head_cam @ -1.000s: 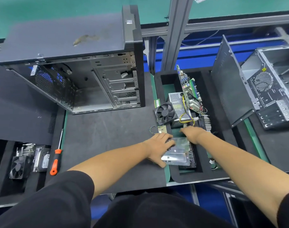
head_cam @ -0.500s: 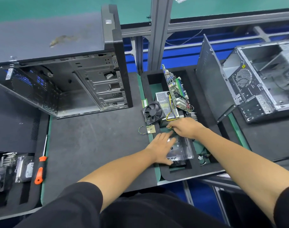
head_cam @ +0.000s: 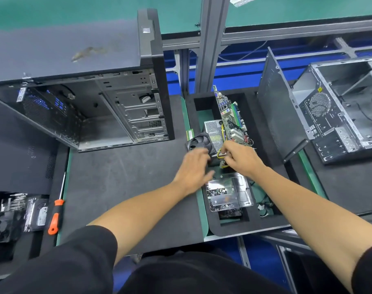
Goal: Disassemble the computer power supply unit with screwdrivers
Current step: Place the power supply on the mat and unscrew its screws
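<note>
the right hand (head_cam: 241,159) has its grip closed around the yellow wire bundle (head_cam: 220,154) at the near end of the perforated metal power supply unit (head_cam: 212,132), which lies in the black foam tray (head_cam: 253,224) just beyond that grip. the left hand (head_cam: 192,169), blurred, has a loose, wide grip holding nothing, fingers reaching toward the black fan (head_cam: 196,142) just ahead of it. the orange-handled screwdriver (head_cam: 56,215) lies untouched on the surface, well to the left of both grips.
</note>
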`<action>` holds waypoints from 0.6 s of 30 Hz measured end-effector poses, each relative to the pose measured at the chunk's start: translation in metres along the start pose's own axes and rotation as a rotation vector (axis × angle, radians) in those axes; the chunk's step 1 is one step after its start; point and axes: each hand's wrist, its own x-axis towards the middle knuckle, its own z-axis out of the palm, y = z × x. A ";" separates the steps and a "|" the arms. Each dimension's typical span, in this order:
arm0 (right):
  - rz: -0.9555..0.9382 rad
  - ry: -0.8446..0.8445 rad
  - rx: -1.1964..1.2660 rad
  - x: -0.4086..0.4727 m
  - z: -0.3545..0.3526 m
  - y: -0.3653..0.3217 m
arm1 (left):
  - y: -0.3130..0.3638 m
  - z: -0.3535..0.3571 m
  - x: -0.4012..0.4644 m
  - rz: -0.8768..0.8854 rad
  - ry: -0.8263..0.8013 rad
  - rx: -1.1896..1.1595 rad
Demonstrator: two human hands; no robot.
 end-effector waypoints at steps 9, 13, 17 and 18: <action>-0.272 -0.454 -0.398 -0.030 0.053 0.021 | -0.038 -0.023 0.048 -0.402 -0.302 -0.056; -0.262 -0.482 -0.363 -0.039 0.058 0.032 | -0.034 -0.025 0.043 -0.273 -0.214 -0.102; -0.296 -0.474 -0.373 -0.042 0.060 0.034 | -0.036 -0.033 0.037 0.081 -0.225 0.005; -0.300 -0.470 -0.380 -0.043 0.060 0.035 | -0.039 -0.034 0.036 0.140 -0.251 0.043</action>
